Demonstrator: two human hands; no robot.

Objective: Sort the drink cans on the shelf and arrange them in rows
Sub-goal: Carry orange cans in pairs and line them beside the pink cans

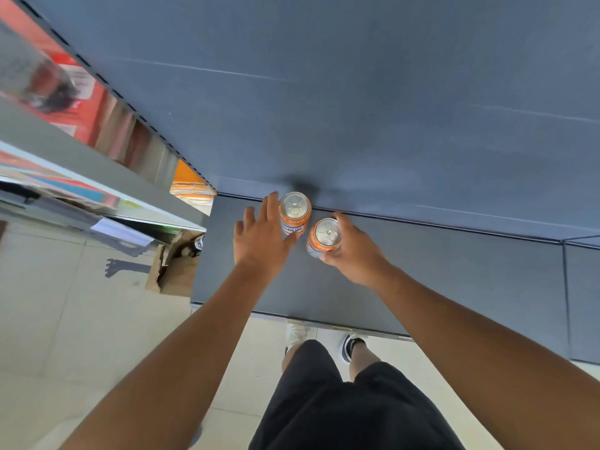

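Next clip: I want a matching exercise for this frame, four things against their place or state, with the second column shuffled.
1 left hand
2 right hand
3 rear can
4 cardboard box

A on the floor beside the shelf
B fingers straight, beside a can
C curled round the front can
D upright at the back of the shelf

Pairs: 1-B, 2-C, 3-D, 4-A
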